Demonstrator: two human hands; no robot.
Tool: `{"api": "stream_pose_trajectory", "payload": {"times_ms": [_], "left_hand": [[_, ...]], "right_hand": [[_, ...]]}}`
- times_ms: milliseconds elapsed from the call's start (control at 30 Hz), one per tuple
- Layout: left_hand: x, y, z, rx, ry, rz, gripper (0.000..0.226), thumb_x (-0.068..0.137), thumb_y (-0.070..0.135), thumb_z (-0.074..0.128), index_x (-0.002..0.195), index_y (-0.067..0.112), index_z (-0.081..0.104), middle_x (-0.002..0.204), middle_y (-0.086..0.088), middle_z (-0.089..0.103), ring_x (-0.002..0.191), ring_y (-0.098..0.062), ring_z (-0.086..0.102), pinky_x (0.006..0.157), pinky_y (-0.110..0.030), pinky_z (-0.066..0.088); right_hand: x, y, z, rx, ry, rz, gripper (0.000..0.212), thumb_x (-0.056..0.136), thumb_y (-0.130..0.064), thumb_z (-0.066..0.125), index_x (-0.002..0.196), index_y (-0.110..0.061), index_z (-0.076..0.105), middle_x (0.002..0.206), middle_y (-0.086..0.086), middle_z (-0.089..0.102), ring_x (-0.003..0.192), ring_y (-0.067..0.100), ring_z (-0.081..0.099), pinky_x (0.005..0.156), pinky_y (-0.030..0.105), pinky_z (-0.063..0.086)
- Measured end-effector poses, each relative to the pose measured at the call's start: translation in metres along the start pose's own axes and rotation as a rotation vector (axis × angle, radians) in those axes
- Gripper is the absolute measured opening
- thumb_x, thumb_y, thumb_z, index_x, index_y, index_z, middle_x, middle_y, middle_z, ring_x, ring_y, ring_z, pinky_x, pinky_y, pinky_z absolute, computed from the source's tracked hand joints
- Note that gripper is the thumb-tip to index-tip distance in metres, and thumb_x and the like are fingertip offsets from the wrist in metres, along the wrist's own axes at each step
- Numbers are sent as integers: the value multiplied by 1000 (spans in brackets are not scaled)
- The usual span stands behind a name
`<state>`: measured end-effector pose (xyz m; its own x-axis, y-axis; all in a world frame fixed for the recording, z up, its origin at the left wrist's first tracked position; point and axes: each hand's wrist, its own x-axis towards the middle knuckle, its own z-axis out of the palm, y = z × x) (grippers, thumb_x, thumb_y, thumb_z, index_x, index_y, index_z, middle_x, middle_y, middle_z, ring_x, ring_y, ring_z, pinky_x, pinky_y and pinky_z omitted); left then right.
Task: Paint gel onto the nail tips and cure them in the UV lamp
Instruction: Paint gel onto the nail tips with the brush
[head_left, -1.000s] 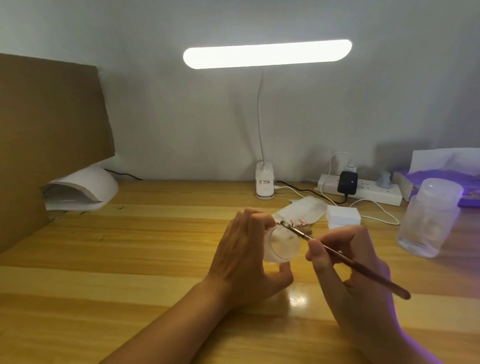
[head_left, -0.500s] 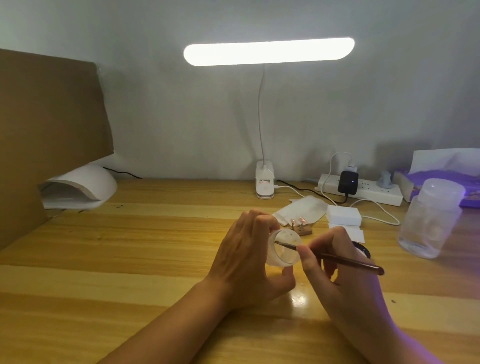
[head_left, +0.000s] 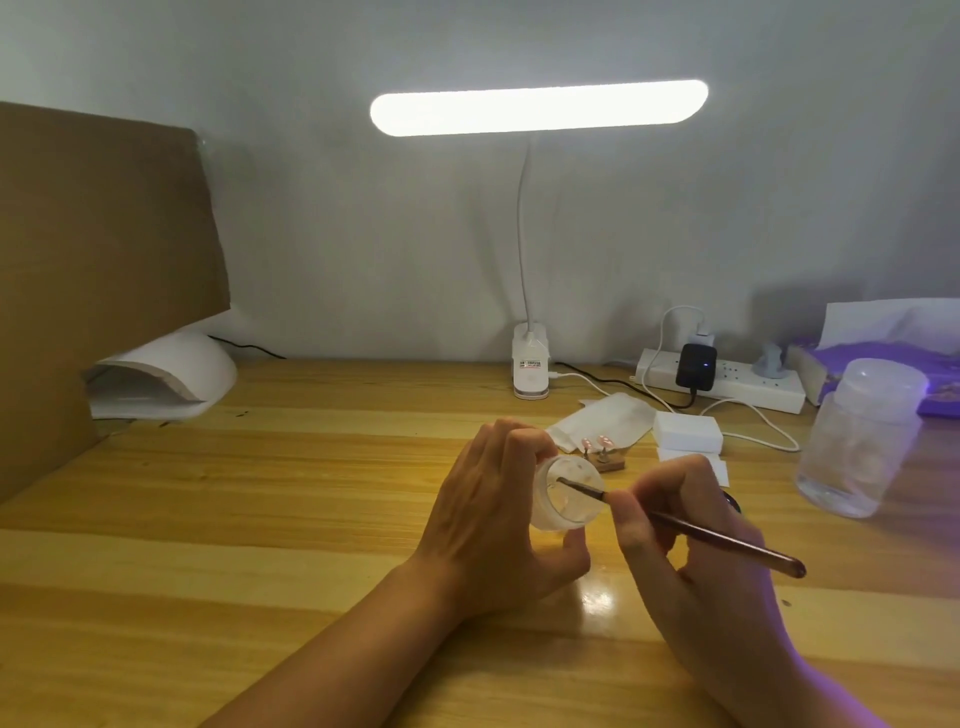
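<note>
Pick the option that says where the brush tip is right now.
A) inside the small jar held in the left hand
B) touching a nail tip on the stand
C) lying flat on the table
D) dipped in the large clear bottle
A: the brush, pinched by the right hand, reaches with its tip into the open mouth of the small jar that the left hand grips.

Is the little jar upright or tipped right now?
Tipped: the left hand holds the jar on its side, open mouth toward the right hand, whose brush tip is inside.
</note>
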<state>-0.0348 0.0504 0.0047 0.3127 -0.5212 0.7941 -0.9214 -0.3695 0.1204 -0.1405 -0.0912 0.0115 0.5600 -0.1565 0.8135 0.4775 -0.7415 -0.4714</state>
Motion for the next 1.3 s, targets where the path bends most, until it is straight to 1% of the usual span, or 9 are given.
{"api": "stream_pose_trajectory", "payload": {"times_ms": [200, 333, 400, 533, 600, 700, 867, 1100, 1300], "left_hand": [[-1, -21, -5, 65, 147, -446, 59, 69, 44, 75, 108, 16, 40, 101, 2, 43, 89, -18, 46, 78, -37, 46], [-2, -46, -9, 24, 41, -924, 61, 72, 44, 74, 110, 25, 29, 114, 3, 47, 109, -21, 49, 93, -35, 34], [-4, -52, -7, 23, -67, -1010, 58, 78, 43, 70, 111, 26, 25, 124, 0, 49, 116, -24, 51, 98, -37, 33], [-7, -48, -7, 53, -108, -934, 65, 81, 36, 70, 127, 21, 27, 133, -4, 44, 121, -23, 45, 100, -35, 37], [-6, -40, -11, 188, -17, -728, 69, 76, 32, 74, 130, 15, 35, 129, -6, 41, 117, -22, 42, 96, -29, 35], [0, -15, -13, 207, 39, -358, 41, 76, 35, 68, 108, 17, 48, 97, 3, 50, 83, -14, 48, 68, -23, 42], [-4, 7, 3, 8, -359, -492, 21, 83, 55, 58, 93, 40, 47, 81, 18, 54, 76, 1, 51, 57, -18, 32], [1, -3, 7, -170, -390, -476, 7, 89, 40, 66, 95, 38, 64, 98, 20, 59, 98, -7, 57, 69, -26, 42], [2, -3, 12, -265, -390, -389, 7, 87, 32, 70, 90, 36, 65, 92, 18, 61, 72, 7, 50, 65, -19, 35]], "right_hand": [[-4, -3, -7, 63, -15, -35, 18, 99, -47, 39, 102, -31, 46, 86, -14, 60, 75, 13, 62, 61, 31, 50], [1, 4, -4, 29, -48, 140, 6, 93, -28, 60, 98, -29, 58, 89, -18, 67, 87, 3, 67, 64, 15, 51], [3, 10, -4, 72, -94, 315, 12, 87, -21, 69, 93, -28, 60, 85, -16, 69, 81, 3, 67, 61, 19, 54], [7, 20, -8, 262, -131, 607, 11, 87, -17, 68, 83, -14, 58, 66, 3, 67, 54, 9, 60, 49, 24, 51], [8, 23, -10, 329, -109, 696, 13, 89, -15, 66, 84, -8, 57, 62, 5, 66, 49, 10, 57, 46, 21, 49], [9, 27, -10, 397, -100, 779, 16, 90, -17, 64, 84, -5, 56, 62, 7, 67, 47, 12, 56, 44, 18, 46], [11, 28, -9, 459, -57, 812, 16, 94, -21, 59, 87, -7, 56, 66, 8, 69, 48, 14, 56, 44, 19, 46], [17, 25, -9, 349, -155, 772, 23, 83, -35, 68, 94, -17, 58, 71, 2, 71, 49, 6, 56, 45, 19, 43], [16, 30, -6, 267, -144, 734, 17, 92, -23, 61, 84, -10, 54, 55, 3, 64, 41, 1, 49, 40, 12, 37]]}}
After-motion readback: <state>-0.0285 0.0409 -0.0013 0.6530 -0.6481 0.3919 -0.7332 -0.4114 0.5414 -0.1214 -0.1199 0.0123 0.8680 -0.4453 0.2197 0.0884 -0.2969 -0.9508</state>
